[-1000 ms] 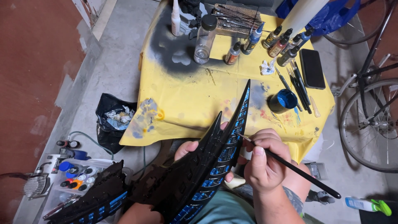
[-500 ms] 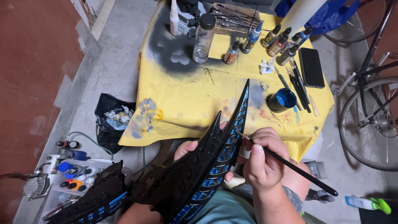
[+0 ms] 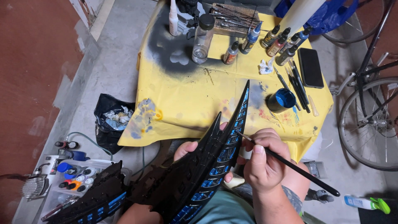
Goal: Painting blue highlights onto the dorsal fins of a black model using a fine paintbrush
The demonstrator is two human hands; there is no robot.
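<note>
Head view looks down at a black spiked piece (image 3: 207, 166) with blue panels, held over the person's lap just in front of the bench (image 3: 186, 103). Left hand (image 3: 188, 150) supports it from behind, its grip hidden by the piece, so I cannot tell how it closes. Right hand (image 3: 263, 159) has its grip clamped on a thin black brush (image 3: 290, 166), whose tip touches the piece's right edge (near the blue panels). A blue paint cup (image 3: 281, 101) stands on the yellow cloth, beside spare brushes (image 3: 296, 85).
</note>
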